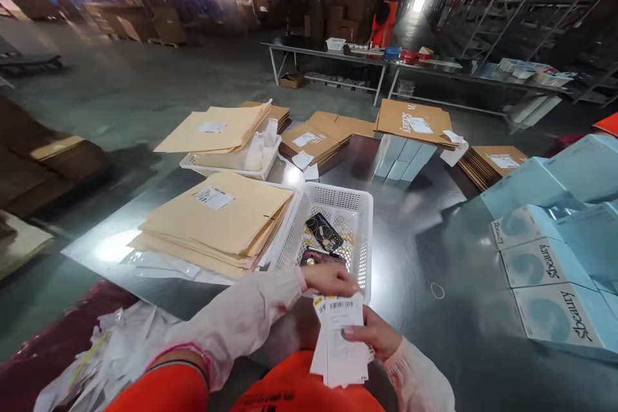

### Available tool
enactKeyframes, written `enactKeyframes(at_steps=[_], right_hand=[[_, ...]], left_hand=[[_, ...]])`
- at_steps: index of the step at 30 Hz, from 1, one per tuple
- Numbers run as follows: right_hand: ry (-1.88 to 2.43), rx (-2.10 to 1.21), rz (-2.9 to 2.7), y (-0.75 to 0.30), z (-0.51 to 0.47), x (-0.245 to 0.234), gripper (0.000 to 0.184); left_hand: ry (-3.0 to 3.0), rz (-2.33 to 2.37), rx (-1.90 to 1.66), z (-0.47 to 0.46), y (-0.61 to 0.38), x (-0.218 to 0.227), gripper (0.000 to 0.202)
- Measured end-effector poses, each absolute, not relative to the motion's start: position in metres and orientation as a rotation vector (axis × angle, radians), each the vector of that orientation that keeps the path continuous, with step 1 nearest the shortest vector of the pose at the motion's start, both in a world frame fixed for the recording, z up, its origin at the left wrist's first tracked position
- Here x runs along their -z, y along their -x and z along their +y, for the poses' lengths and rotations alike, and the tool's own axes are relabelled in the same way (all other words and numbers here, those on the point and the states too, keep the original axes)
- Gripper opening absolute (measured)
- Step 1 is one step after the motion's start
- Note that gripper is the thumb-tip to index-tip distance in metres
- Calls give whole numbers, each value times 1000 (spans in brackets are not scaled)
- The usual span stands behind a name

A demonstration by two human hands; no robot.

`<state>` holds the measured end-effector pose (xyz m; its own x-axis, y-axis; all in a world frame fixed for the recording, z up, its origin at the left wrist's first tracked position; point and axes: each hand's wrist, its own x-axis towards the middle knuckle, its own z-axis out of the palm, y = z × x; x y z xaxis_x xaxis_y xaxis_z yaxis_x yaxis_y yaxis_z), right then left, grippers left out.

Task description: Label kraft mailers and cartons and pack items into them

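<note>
A fanned stack of white printed paper slips [340,341] with barcodes is in front of my body, at the near edge of the table. My right hand [379,333] grips the stack from the right, its thumb lying across the front. At the top edge, my left hand [333,278] has its fingers curled over the slips. Just beyond my left hand stands a white perforated basket [365,232]. Inside it lie a black patterned card [324,232], a dark red item [316,257] partly hidden by my hand, and several yellowish rubber bands.
Tan envelopes [207,215] are piled left of the basket, with more envelopes [212,127] behind. Flat cardboard pieces [313,135] lie farther back. Light-blue boxes [550,264] are stacked at right. One rubber band [437,290] lies on the metal table [410,257]. Another person [385,22] stands beyond.
</note>
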<state>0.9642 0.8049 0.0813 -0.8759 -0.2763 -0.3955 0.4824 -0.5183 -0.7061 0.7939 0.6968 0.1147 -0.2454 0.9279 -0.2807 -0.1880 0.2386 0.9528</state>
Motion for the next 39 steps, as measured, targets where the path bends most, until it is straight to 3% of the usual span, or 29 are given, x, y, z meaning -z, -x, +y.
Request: enactKeyframes(at_steps=[4, 9, 12, 17, 24, 29, 33, 36, 39], right_hand=[[-496, 2522, 1154, -982, 799, -72, 59], [-774, 2683, 1163, -994, 805, -52, 63], [-876, 2714, 1203, -998, 807, -46, 64], [-1016, 2758, 1237, -996, 799, -62, 65], [-1039, 2887, 1046, -985, 775, -80, 75], [-987, 2702, 1241, -1006, 772, -71, 62], [-928, 2534, 1418, -1016, 773, -67, 58], [-881, 2553, 1439, -1014, 772, -63, 58], [-829, 2624, 1442, -1009, 774, -57, 58]], left_hand=[[-826, 1385, -1259, 679, -792, -115, 40], [-462, 1315, -1328, 645, -797, -106, 84], [-379, 1427, -1277, 636, -813, -92, 89], [-140, 1586, -1504, 652, -850, -79, 110], [-55, 1353, -1824, 683, -916, -70, 127], [-322, 1322, -1597, 657, -926, -67, 107], [-294, 1517, -1721, 648, -898, -78, 91], [-548, 1683, -1658, 657, -873, -90, 67], [-724, 1566, -1476, 667, -860, -96, 48]])
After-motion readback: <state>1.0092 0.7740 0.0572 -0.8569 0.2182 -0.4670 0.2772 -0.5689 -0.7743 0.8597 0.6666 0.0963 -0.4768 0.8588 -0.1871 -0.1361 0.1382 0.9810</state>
